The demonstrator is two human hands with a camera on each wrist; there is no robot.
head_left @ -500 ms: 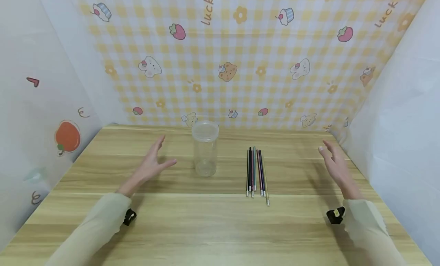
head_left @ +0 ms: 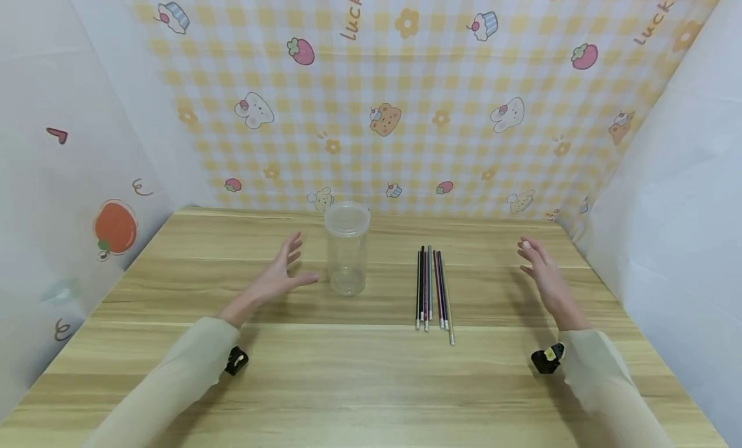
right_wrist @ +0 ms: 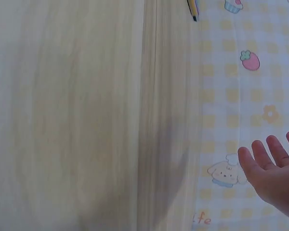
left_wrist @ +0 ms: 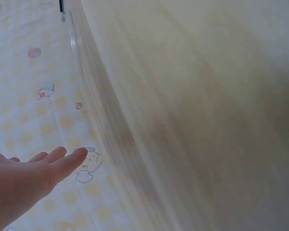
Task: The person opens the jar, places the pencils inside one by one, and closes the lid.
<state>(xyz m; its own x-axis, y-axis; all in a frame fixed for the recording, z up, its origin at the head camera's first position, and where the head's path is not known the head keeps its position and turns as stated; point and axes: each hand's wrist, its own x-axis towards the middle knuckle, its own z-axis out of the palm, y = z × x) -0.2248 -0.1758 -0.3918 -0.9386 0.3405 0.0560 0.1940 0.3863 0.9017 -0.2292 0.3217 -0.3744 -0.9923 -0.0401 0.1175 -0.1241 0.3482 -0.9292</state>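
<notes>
A clear plastic jar (head_left: 348, 258) with a translucent lid (head_left: 347, 219) stands upright near the middle of the table. Just left of it, apart from the jar, my left hand (head_left: 274, 279) is held with thumb and fingers spread and nothing in it. To the jar's right lies a loose row of several pencils (head_left: 431, 290), their pale eraser ends toward me. My right hand (head_left: 547, 277) hovers to the right of the pencils, fingers relaxed and holding nothing. In the right wrist view a dark pencil tip (right_wrist: 194, 18) shows at the top.
The wooden table (head_left: 359, 383) meets a yellow checked cloth backdrop (head_left: 406, 74) behind the jar. White side sheets rise at the left (head_left: 35, 210) and right (head_left: 684, 210). A small black device (head_left: 234, 360) sits at the left wrist, another (head_left: 547, 358) at the right.
Both hands have moved inward, the left one rightward toward the jar and the right one leftward toward the pencils. The jar and pencils have stayed in place on the table.
</notes>
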